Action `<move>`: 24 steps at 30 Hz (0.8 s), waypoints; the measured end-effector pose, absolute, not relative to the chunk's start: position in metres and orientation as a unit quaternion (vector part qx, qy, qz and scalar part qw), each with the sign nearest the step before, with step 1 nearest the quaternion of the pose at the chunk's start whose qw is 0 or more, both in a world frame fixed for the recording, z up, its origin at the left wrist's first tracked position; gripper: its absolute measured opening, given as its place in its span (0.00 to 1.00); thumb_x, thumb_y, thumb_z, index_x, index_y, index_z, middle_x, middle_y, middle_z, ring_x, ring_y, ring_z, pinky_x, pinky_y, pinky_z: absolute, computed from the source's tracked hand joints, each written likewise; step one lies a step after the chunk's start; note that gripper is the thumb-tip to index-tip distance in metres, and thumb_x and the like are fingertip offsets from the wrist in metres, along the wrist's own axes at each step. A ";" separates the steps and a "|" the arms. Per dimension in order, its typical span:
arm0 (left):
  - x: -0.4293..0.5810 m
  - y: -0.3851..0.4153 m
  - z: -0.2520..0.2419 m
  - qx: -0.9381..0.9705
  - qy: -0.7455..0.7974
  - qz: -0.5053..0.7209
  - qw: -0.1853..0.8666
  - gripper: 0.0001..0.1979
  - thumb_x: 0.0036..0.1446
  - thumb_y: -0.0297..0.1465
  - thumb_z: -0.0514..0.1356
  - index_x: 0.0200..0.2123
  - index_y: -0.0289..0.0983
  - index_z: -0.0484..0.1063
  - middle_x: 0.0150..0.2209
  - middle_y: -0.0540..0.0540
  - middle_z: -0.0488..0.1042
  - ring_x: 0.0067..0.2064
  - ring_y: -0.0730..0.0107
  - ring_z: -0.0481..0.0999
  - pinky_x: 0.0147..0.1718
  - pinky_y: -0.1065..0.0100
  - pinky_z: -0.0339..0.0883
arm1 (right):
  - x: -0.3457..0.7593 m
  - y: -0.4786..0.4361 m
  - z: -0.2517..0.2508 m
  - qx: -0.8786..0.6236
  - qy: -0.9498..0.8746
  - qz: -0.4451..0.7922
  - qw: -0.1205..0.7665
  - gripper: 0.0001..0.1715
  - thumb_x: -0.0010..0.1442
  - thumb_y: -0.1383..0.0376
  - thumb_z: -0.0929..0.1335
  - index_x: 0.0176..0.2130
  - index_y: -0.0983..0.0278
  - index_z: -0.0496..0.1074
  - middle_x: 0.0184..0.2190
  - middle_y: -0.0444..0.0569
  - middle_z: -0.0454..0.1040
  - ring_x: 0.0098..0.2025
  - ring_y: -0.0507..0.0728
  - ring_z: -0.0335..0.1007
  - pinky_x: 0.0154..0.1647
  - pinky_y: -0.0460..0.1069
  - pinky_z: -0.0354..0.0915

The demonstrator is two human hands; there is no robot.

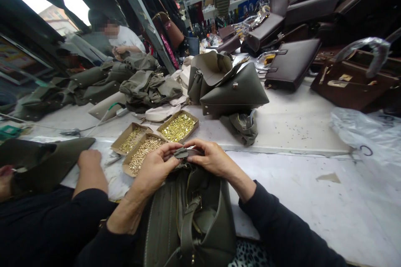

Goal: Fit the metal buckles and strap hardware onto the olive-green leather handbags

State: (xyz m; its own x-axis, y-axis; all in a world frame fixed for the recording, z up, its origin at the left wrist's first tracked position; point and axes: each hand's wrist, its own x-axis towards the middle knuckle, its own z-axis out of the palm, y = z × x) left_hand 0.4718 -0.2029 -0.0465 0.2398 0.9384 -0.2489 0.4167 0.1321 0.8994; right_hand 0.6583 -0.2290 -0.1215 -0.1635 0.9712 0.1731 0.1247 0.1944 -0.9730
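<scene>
A dark olive handbag (161, 221) lies close in front of me, its zipped top facing up and a strap (187, 225) running along it. At its far end, a small olive leather tab (181, 153) is pinched between my hands. My left hand (158, 167) holds the tab from the left, thumb and fingers together. From the other side, my right hand (211, 158) grips the same end, with its thumb and forefinger closed. Just beyond my left hand stand cardboard trays of small metal fittings: gold pieces (178, 127) and copper-coloured pieces (144, 154).
An olive handbag (234, 89) stands open on the table, with a crumpled olive piece (242, 127) before it. Brown bags (293, 64) are piled at right, near clear plastic (366, 129). At left, a co-worker's arm (90, 173) rests by an olive bag (40, 167).
</scene>
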 end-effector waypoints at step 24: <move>0.479 -0.212 -0.041 0.739 0.544 0.212 0.336 0.19 0.52 0.32 0.60 0.48 0.37 0.78 0.48 0.42 0.82 0.49 0.55 0.80 0.53 0.55 0.72 | 0.647 -0.241 -0.105 -0.505 -0.703 0.277 0.417 0.20 0.60 0.72 0.68 0.51 0.60 0.67 0.41 0.49 0.79 0.41 0.59 0.75 0.39 0.49 0.62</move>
State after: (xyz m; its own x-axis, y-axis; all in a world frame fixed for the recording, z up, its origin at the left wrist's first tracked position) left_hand 0.4792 -0.2117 -0.0414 0.3179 0.9466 -0.0537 0.6618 -0.1810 0.7275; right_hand 0.6475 -0.2406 -0.1052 -0.1419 0.9409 0.3077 0.4788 0.3373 -0.8105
